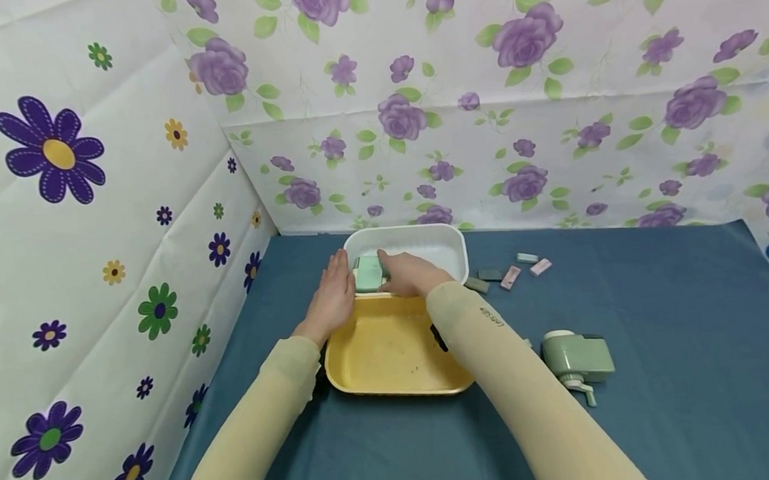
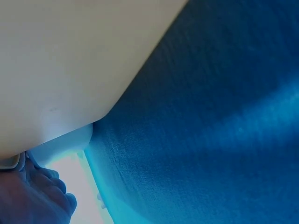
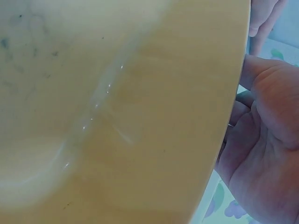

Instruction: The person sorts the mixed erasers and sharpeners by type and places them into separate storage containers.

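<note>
While the head view takes in both arms, the mint-green object (image 1: pixel 369 274) lies in the left part of the white tray (image 1: pixel 431 248), just inside its left wall. It is boxy, with a smooth, flat upper face and softened corners; cream-coloured parts show at its left edge and near its lower right, and a darker green patch marks its right end. The right hand (image 1: pixel 414 271) grips that right end, fingers bent with a tip to either side of the patch. The left hand (image 1: pixel 331 298) stands at the tray's left rim, fingers straight and pressed together. Nearer the person sits the yellow tray (image 1: pixel 391 350), its far edge against the white one. On the blue cloth (image 1: pixel 665 399) to the right are small pink and green blocks (image 1: pixel 510 277) and a green device with a crank (image 1: pixel 578 359).

Seen from the left wrist, the yellow tray's pale outer wall fills the upper left, and the left hand shows in the lower corner with its fingers side by side.

From the right wrist, the yellow tray's speckled inside covers most of the view; beyond its rim the right hand's fingers are curled, their tips hidden.
</note>
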### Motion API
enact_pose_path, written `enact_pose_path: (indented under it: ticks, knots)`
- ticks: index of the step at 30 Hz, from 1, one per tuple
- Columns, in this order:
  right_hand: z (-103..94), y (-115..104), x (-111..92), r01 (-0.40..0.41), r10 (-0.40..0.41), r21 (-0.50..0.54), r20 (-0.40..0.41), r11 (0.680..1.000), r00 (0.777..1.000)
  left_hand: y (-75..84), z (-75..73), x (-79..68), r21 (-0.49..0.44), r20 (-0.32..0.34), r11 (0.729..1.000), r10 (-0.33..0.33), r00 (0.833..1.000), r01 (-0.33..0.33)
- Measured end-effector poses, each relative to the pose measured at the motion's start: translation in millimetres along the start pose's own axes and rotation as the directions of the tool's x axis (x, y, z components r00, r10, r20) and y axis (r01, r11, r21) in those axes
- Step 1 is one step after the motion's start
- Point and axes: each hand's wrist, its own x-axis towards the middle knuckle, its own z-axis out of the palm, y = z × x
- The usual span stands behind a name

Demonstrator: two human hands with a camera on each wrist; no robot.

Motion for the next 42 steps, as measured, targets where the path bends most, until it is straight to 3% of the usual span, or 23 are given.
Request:
enact_pose_path:
  ticks: [25,33,42]
  knots:
    - [-7.5,4.5,-13.1,0.036,-0.036,-0.033,0.005,0.999,0.999,1.8,3.6,0.0,0.007,-0.003,1.0,-0.001,1.0,0.001]
    - [-20.9,18.5,-24.9,0.018,-0.018,-0.018,0.015,1.0,1.0,3.7,4.6,0.5,0.008,-0.004,1.0,-0.008,1.0,0.008]
    - [-35.1,39.4,-48.0,0.064,-0.063,-0.018,0.026,0.998,0.998,-0.2,3.6,0.9,0.012,-0.003,1.0,-0.009,1.0,0.009]
